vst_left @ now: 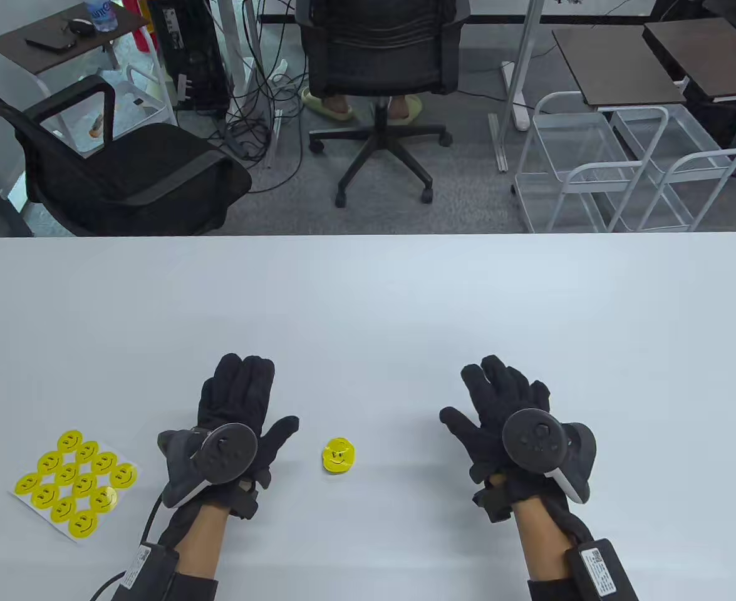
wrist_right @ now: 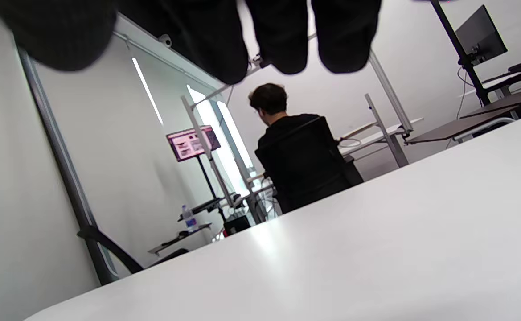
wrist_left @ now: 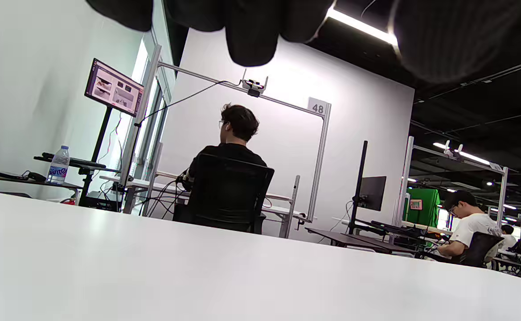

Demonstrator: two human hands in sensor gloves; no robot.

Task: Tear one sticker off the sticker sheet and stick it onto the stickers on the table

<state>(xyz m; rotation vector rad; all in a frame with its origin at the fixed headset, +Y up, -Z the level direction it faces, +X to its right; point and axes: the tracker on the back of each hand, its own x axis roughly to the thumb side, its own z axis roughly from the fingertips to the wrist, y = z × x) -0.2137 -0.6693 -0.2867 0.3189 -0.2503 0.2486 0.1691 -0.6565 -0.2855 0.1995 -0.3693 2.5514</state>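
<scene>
Seen from above, I rest both gloved hands flat on a white table (vst_left: 368, 300), palms down, fingers straight and spread, gripping nothing. My left hand (vst_left: 239, 419) lies left of centre and my right hand (vst_left: 508, 419) right of centre, well apart, each with a dark round tracker strapped to its back.

Between my hands, nearer the left one, lies a small pile of yellow smiley stickers (vst_left: 338, 456) stuck on the tabletop; it looks like more than one sticker overlapping, though I cannot tell how many. Neither hand touches it.

The sticker sheet (vst_left: 74, 485) lies on the table to the left of my left hand, near the table's front edge, tilted like a diamond. It carries rows of round yellow smiley faces on a white backing. My left hand is beside it but apart from it.

From the left wrist view, my black fingertips (wrist_left: 251, 31) hang in at the top over bare tabletop. The right wrist view shows the same: fingertips (wrist_right: 287, 35) at the top, white surface below.

Beyond the table stand a black office chair (vst_left: 129, 169) and white wire carts (vst_left: 618, 169), and a person (wrist_left: 231, 151) sits with their back turned at another desk.
</scene>
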